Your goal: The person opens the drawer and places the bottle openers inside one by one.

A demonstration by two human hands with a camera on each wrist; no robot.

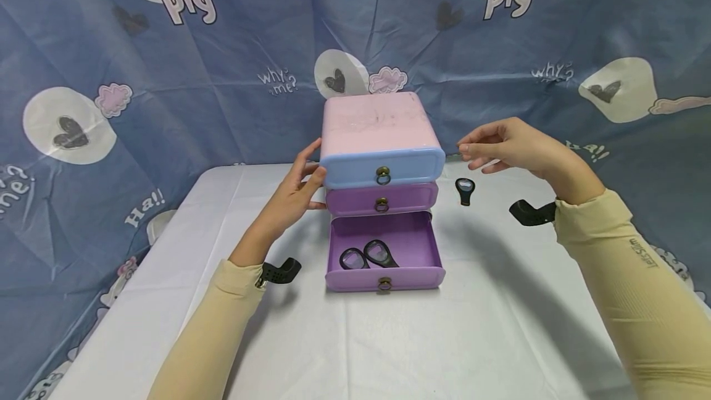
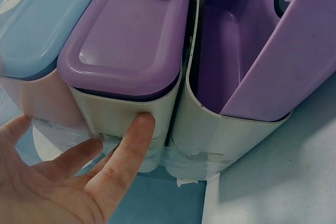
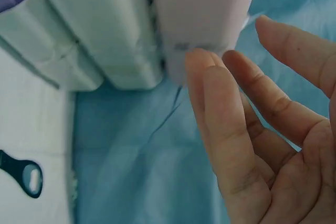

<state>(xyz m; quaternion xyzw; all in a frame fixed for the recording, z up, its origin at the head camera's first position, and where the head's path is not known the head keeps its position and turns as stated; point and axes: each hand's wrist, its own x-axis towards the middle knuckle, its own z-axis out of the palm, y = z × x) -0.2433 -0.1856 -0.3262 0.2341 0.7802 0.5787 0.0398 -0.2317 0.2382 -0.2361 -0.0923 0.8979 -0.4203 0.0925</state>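
On the white-covered table (image 1: 500,338), a three-drawer organiser (image 1: 382,141) stands with two bottle openers stowed and one left out.

Its bottom purple drawer (image 1: 384,252) is pulled open and holds two black bottle openers (image 1: 366,256) side by side; the middle purple drawer (image 1: 381,198) and top blue drawer (image 1: 383,167) are shut. The left hand (image 1: 291,193) rests with straight, relaxed fingers (image 2: 131,140) against the organiser's left wall, steadying it and grasping nothing. The right hand (image 1: 513,147) hovers empty, fingers loose, just off the organiser's right side. A third black bottle opener (image 1: 465,191) lies on the table to the right of the drawers, near that hand. By my judgement the stowing is about two-thirds done: that opener remains, and the open drawer still needs closing.
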